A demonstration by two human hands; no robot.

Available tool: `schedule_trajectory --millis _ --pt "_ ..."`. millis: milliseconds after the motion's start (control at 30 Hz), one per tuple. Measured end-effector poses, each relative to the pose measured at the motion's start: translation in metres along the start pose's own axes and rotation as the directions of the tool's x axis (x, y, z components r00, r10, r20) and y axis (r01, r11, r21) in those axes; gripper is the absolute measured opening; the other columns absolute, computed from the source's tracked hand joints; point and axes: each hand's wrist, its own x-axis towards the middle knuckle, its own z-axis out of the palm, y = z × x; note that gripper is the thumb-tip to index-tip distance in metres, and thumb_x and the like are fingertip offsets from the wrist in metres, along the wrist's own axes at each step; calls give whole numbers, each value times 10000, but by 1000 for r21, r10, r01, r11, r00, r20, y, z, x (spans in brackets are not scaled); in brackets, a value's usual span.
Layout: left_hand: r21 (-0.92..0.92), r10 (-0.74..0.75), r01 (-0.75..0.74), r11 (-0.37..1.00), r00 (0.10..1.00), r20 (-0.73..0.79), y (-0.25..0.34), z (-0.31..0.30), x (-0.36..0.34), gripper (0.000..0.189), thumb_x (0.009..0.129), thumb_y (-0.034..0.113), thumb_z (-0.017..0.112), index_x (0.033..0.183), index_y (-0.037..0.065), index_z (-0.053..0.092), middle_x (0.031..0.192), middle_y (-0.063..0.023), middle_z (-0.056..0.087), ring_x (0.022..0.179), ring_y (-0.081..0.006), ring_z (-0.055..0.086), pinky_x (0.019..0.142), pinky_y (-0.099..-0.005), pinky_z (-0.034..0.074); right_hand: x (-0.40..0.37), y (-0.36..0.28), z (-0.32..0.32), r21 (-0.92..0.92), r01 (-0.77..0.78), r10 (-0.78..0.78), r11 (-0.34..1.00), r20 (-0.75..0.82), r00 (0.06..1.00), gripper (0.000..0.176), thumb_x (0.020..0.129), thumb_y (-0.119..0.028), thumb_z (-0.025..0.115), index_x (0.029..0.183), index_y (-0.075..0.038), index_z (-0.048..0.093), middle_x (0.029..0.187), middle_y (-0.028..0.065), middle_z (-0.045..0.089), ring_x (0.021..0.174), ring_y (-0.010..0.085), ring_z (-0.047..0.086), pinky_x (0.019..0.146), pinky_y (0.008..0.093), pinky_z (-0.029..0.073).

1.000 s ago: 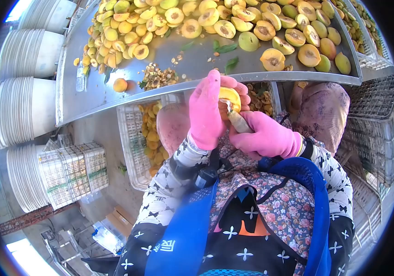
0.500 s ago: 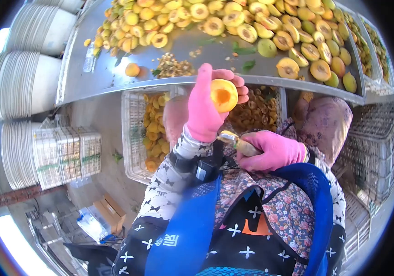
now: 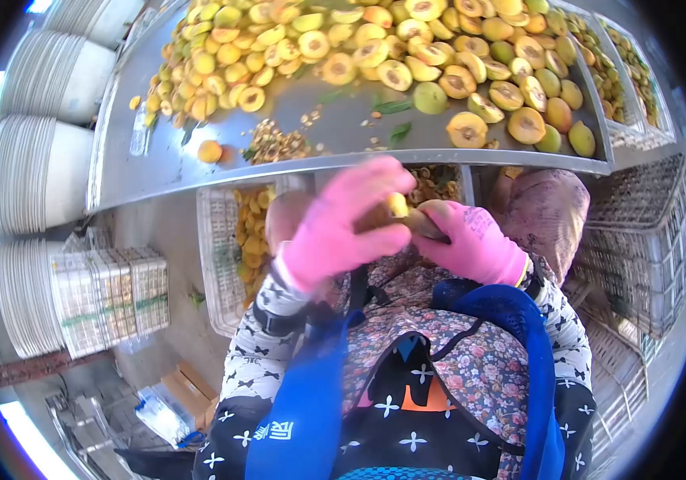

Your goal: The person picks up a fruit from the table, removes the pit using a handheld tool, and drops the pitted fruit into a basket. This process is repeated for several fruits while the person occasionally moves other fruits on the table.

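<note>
My left hand, in a pink glove and smeared by motion, has its fingers and thumb apart with no peach half between them. My right hand, gloved alike, is closed round the handle of a short-handled pitting tool. A yellow bit shows at the tool's tip, close beside the left fingers. Both hands are over my lap, just below the front edge of the metal table. Under them a crate of peach halves stands at the left, and more fruit pieces show behind the hands.
Peach halves and whole peaches heap the table's far side. A pile of pits and a lone peach lie near its front edge. Stacked white basins stand left, plastic crates right.
The hollowed peach half has left my left hand, which has come down and spread its fingers beside the tool. My right hand keeps the tool. The whole view has shifted slightly.
</note>
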Motion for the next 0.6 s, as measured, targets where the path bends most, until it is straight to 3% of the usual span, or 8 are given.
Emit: schedule_trajectory --millis 33,67,133,233,333,433,500,600 --pt "9 91 -93 996 989 115 -1 12 8 346 890 129 683 1233 89 665 1167 -131 678 1107 -273 641 943 -337 500 -4 3 -2 4 3 -3 1000 -20 1000 256 845 -229 703 1021 -68 612 856 169 641 807 375 646 701 456 516" --pt "37 6 -14 999 980 198 -6 18 11 338 887 129 683 1222 83 667 1141 -134 684 1078 -273 652 926 -337 509 -10 11 -1 42 5 -2 999 -66 998 253 842 -227 692 1020 -72 599 828 149 630 782 364 647 683 461 515" --pt "127 -170 133 983 922 349 -16 26 10 321 883 128 683 1200 72 672 1088 -141 695 1021 -273 673 890 -335 526 -17 13 -5 -135 25 -23 991 15 1000 255 840 -237 681 1018 -81 587 817 132 621 761 361 642 671 462 511" --pt "209 -265 214 954 930 257 -17 37 14 294 882 133 680 1168 63 679 1006 -149 702 953 -287 682 843 -339 544 -24 5 -3 -236 -19 24 972 16 1000 192 838 -264 712 926 -127 610 764 99 623 730 328 651 638 463 508" --pt "362 -92 20 932 979 184 -26 27 33 264 896 156 674 1140 58 692 965 -134 710 897 -260 694 806 -317 550 -29 9 -3 -341 -26 47 940 52 998 166 862 -258 666 942 -128 599 792 82 623 760 289 665 657 459 513" --pt "323 -84 43 945 990 114 -24 29 79 322 895 183 685 1185 45 670 957 -130 713 876 -223 697 784 -310 551 -34 6 -11 -390 -70 161 918 206 965 150 885 -227 606 987 -119 581 874 76 635 819 260 677 685 457 531" --pt "147 -293 280 949 953 78 -42 51 113 458 855 266 732 1232 24 639 992 -139 708 873 -199 691 782 -302 547 -30 0 -12 -442 -181 350 878 336 875 149 891 -231 600 1001 -131 598 914 63 650 852 254 681 706 452 544" --pt "261 -584 526 809 769 262 -38 85 157 523 819 328 765 1226 32 622 1068 -192 655 893 -250 683 776 -325 539 -26 -6 -22 -474 -208 413 856 384 826 202 889 -255 605 1056 -144 625 989 61 666 919 245 684 744 428 565"
